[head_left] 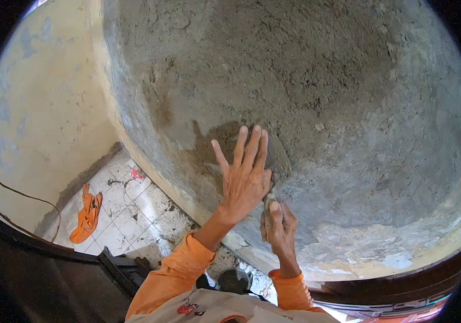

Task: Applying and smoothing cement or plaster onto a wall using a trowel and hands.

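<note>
A rough grey plastered wall (306,86) fills most of the view, its surface grainy and uneven, with a darker, wetter-looking patch of plaster (225,142) near the centre and paler, flaking areas toward the lower right. To the left, a second wall (37,107), yellowish and stained, meets it at a corner. Far below, at lower left, lies a dirty white tiled floor (128,210) with one crumpled orange cloth (86,213) on it and one small red scrap (136,174) farther off. A thin dark cable (15,194) curves down the yellowish wall.

Two forearms in orange sleeves (179,266) rise from the lower edge. The left hand (244,175) is raised against the grey wall, palm flat on the darker patch, fingers spread wide and pointing upward (all five stretched out, gripping nothing). Just below and to its right, the right hand (278,223) is curled closed around a small grey object (269,202) pressed to the wall; only its top edge shows above the fingers, so what it is cannot be told. The two hands sit just beside each other, nearly touching at the left hand's heel.

One round dark container (234,280) sits low between the forearms, partly hidden by the person's light-coloured clothing.
</note>
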`<state>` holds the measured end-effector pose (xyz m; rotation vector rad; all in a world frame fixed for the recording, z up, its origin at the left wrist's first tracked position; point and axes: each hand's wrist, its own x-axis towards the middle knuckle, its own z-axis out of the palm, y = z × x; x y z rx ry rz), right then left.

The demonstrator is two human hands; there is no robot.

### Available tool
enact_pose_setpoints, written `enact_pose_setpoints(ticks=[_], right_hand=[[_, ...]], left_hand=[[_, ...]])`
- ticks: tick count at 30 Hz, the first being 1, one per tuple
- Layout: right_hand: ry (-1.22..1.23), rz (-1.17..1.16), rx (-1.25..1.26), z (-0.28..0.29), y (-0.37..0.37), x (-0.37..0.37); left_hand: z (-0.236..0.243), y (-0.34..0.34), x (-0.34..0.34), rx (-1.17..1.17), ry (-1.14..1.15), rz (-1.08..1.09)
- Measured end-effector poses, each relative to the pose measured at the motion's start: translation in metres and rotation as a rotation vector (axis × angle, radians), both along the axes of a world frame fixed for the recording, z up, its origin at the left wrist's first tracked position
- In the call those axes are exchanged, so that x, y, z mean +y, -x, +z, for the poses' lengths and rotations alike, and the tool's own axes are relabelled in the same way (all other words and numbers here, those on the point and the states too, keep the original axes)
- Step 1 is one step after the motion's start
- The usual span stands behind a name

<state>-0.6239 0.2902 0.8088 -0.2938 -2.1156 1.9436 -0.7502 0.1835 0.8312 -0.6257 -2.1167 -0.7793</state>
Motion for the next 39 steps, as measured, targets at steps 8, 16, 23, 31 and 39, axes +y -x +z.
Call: enact_pose_setpoints(ticks=[8, 16, 23, 31, 39], right_hand=[[-0.107, -0.004, 0.014, 0.009, -0.006, -0.002], [-0.067, -0.021, 0.064, 0.01, 0.004, 0.0], [-0.027, -0.104, 0.087, -0.013, -0.026, 0.016], [-0.088, -0.081, 0.066, 0.0, -0.029, 0.014], [-0.114, 0.025, 0.024, 0.018, 0.013, 0.004]], left_hand=[[-0.004, -0.001, -0.016, -0.021, -0.007, -0.033], [-0.001, 0.012, 0.008, 0.04, -0.062, -0.029], [-0.001, -0.011, 0.016, 0.071, 0.067, -0.106], [0.003, -0.024, -0.005, -0.025, -0.003, -0.117], [0.004, 0.022, -0.011, 0.069, -0.002, 0.017]])
